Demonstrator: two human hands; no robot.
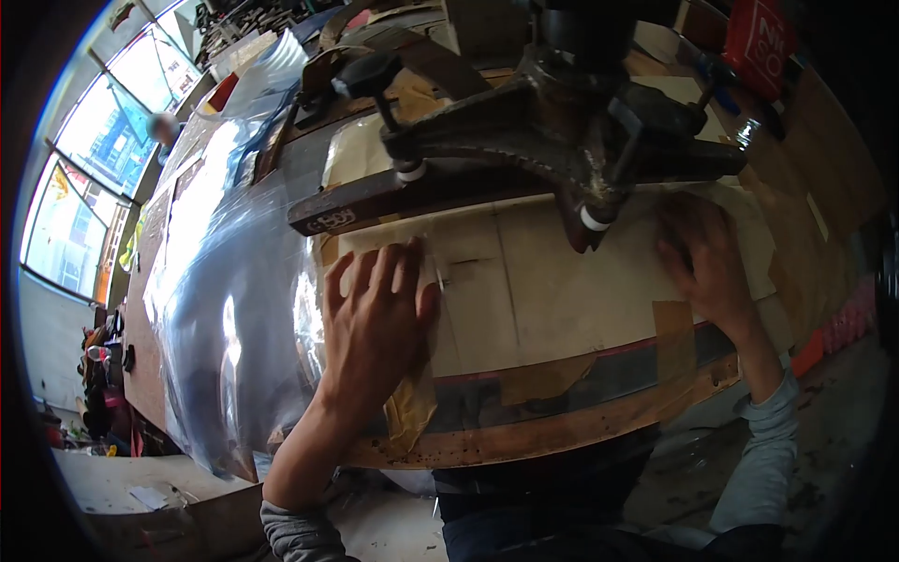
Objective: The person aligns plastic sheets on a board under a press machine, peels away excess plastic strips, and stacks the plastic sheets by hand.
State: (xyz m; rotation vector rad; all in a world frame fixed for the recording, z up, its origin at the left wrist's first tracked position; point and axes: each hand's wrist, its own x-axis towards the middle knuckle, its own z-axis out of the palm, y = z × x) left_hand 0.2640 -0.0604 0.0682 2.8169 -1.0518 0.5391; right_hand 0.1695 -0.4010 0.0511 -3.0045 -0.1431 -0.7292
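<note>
My left hand lies flat on the pale board, fingers spread and pointing away from me. Close beside it, clear plastic sheeting runs off to the left. My right hand rests near the board's right end with its thumb apart; its fingertips are in shadow, near the press bar. Across the far side of the board stretches a dark metal press bar, under a heavy cast bracket. Brown tape covers parts of the board's near side.
A wooden edge borders the work surface nearest me. Bolts with white tips hang from the bracket. Behind it lie dark metal pieces and scraps. A red box-like object is at the upper right. Another person is near the windows.
</note>
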